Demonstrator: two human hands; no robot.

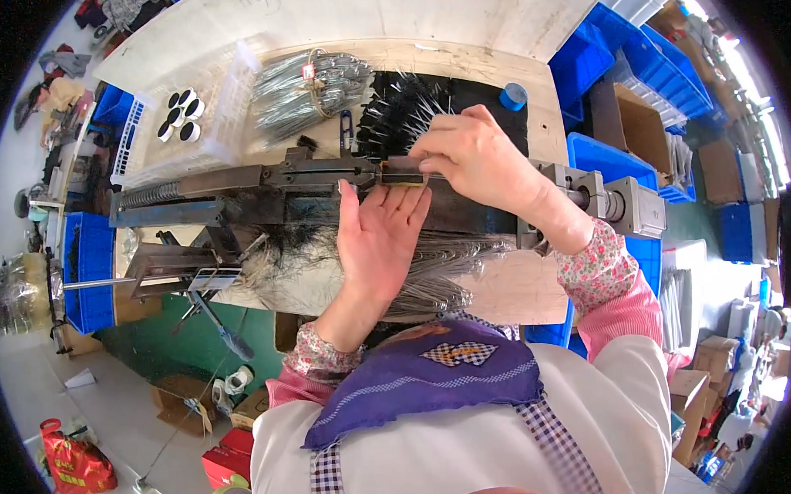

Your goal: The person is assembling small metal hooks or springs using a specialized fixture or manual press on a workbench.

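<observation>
My left hand (376, 243) lies palm up at the near side of a long metal machine (228, 180), fingers stretched out, their tips at its middle block. Above those fingertips my right hand (486, 157) is closed in a pinch; what it holds, if anything, I cannot make out. Just behind the hands, black bristles and pale wire ends (412, 103) lie on a dark cloth. Several looped thin wires (453, 262) rest on the near side of the machine. Loose black bristle hair (286, 242) is scattered left of my left hand.
Behind the machine lie a tied bundle of silvery wires (299, 92), a blue tape roll (513, 96) and a clear crate (225, 100) with several white-and-black round pieces (180, 113). Blue bins (594, 57) and a cardboard box (631, 125) stand at the right. A metal stand (210, 297) juts out front left.
</observation>
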